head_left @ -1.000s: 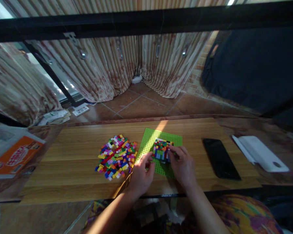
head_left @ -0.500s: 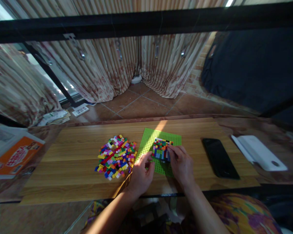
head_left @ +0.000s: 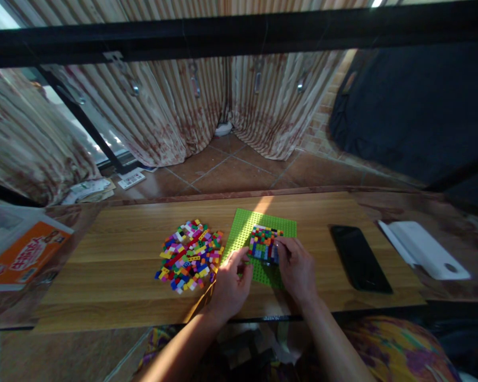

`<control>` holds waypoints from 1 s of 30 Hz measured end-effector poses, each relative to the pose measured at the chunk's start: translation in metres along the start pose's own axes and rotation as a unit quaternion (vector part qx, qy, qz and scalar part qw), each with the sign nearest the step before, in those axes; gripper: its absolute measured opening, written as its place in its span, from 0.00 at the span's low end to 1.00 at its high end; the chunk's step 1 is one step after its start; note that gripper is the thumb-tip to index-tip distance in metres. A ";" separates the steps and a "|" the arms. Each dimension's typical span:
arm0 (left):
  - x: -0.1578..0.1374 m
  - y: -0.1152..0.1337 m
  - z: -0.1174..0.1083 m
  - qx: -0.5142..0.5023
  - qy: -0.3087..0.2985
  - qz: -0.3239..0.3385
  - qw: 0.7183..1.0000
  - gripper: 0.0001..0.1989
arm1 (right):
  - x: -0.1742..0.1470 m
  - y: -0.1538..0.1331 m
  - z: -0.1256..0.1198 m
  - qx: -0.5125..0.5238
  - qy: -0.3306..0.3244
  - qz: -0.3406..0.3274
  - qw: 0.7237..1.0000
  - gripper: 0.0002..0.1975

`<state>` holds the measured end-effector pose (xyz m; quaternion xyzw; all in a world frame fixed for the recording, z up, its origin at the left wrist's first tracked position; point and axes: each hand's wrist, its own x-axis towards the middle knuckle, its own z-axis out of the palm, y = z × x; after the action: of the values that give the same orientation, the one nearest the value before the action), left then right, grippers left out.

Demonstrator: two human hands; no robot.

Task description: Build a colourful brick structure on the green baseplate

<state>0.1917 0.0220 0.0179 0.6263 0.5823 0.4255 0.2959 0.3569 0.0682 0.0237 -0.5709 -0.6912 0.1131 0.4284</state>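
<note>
A block of joined toy bricks in many colours sits over a green studded baseplate. Whether the block is fixed to the plate or raised off it, I cannot tell. My left hand is curled at the block's left edge, its fingertips against the side and the thumb a little lower. At the right edge, my right hand closes thumb and forefinger on the block; any small brick between those fingertips is hidden. Left of the plate lies a loose pile of toy bricks.
A black phone lies on the right of the wooden table. Beyond it is a white flat object. At the far left stands a clear box with an orange label. A dark bar crosses above.
Both hands stay at the block's two sides. My right fingertips have shifted very slightly at its right edge; the view has moved a touch.
</note>
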 end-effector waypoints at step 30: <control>0.000 0.001 -0.001 0.009 -0.005 -0.003 1.000 0.16 | -0.001 0.000 -0.005 0.030 -0.039 -0.003 0.999 0.09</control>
<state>0.1915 0.0218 0.0193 0.6294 0.5863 0.4165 0.2944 0.3604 0.0657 0.0264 -0.5512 -0.7051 0.1547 0.4183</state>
